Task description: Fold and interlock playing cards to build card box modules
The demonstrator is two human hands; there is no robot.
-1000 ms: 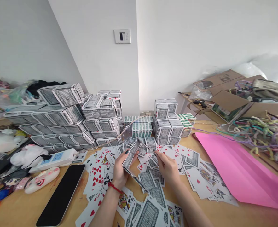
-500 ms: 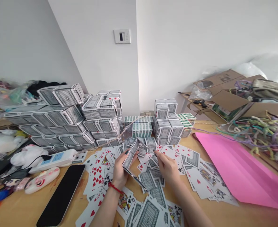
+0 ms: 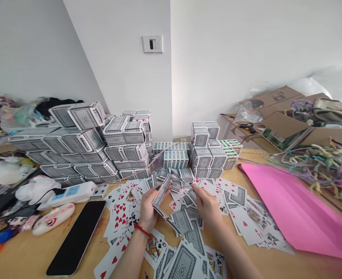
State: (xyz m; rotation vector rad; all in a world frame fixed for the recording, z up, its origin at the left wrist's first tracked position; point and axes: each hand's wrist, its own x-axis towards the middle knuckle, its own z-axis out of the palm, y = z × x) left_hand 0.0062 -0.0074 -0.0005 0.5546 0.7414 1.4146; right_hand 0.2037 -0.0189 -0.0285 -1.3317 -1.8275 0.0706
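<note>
My left hand (image 3: pixel 149 206), with a red bracelet at the wrist, is closed around a structure of folded playing cards (image 3: pixel 163 190) with grey patterned backs. Its flaps spread out toward the right and toward me. My right hand (image 3: pixel 208 204) is closed in a pinch at the structure's right-hand flap, near its edge. Beneath both hands lie loose playing cards (image 3: pixel 181 221), some face up, others face down. Grey-backed cards (image 3: pixel 182 260) are heaped close to me between my forearms. Face-up heart cards (image 3: pixel 121 217) spread to the left of my left hand.
Blocks built of folded cards (image 3: pixel 85 144) are stacked at the back left, with a smaller card stack (image 3: pixel 205 157) at centre right. Green card boxes (image 3: pixel 175 159) stand between them. A black phone (image 3: pixel 77 236), a power strip (image 3: pixel 72 194) and pink paper (image 3: pixel 293 213) lie around.
The view has shifted slightly, so the scene sits a little further right. Both hands keep their hold on the folded cards, with barely any movement.
</note>
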